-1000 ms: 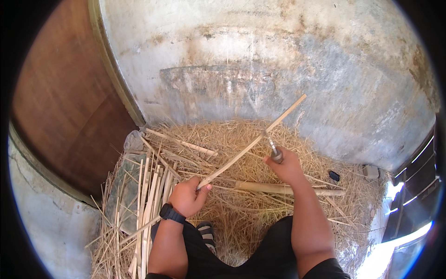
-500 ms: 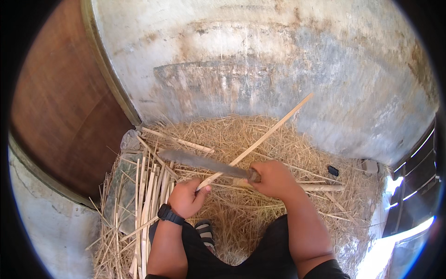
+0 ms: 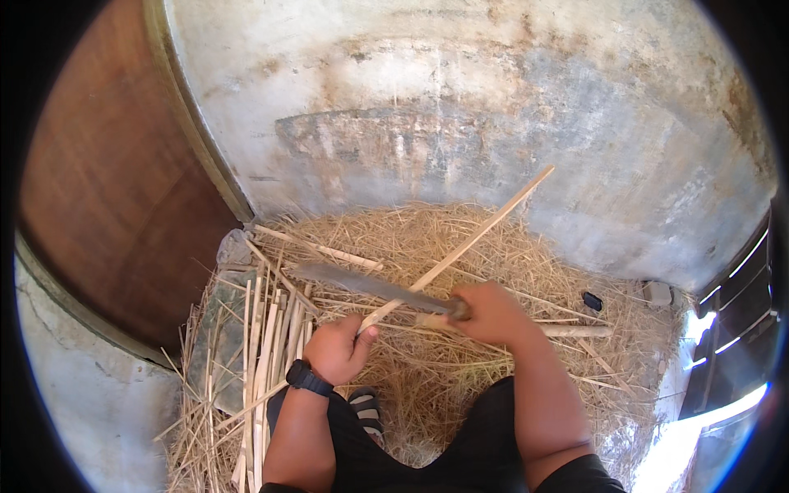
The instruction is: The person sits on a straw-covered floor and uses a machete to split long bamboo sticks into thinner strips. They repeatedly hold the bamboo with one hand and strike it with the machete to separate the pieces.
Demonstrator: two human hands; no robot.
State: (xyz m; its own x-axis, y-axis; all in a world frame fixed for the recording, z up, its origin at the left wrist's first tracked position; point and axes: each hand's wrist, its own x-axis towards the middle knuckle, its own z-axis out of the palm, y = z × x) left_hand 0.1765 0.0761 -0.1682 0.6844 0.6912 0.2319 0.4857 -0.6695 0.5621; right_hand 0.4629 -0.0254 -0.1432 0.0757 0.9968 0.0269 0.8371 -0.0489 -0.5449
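Head view: with left hand (image 3: 335, 353) clamped on pale strip (image 3: 485, 227), right hand (image 3: 493, 314) clenched round knife (image 3: 366, 284) crossing strip just beyond left hand, advisable to stroke outward.

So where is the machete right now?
In the head view, the machete is in the right hand, its blade pointing left across the bamboo strip just beyond the left hand.
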